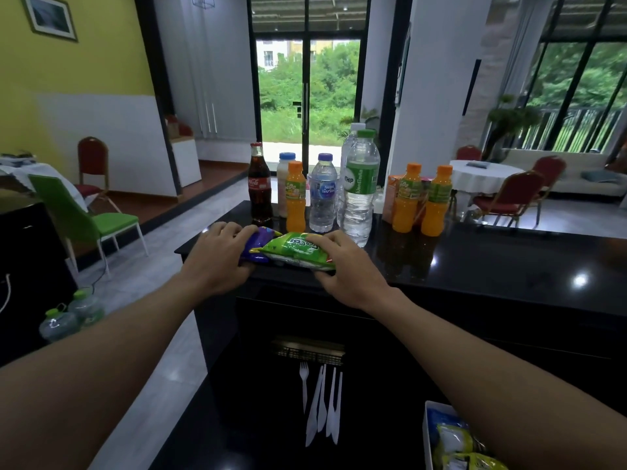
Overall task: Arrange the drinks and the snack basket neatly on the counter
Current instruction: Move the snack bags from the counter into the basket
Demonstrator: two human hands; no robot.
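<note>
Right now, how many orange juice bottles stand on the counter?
3 orange juice bottles. One stands between the cola bottle and the small water bottle; two stand side by side, right of the large water bottle. Another may be hidden behind them.

Tall black-framed glass doors (pixel 281 96) brighten upper centre, with a yellow-and-white painted wall (pixel 88 76) upper left and a green plastic chair (pixel 110 221) below.

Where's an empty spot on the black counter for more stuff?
Bare: the black counter right of the two orange juice bottles. Crowded: the left corner: glass cola bottle, clear plastic water bottles, in front the left hand gripping a purple snack packet, the right hand a green snack packet.
</note>
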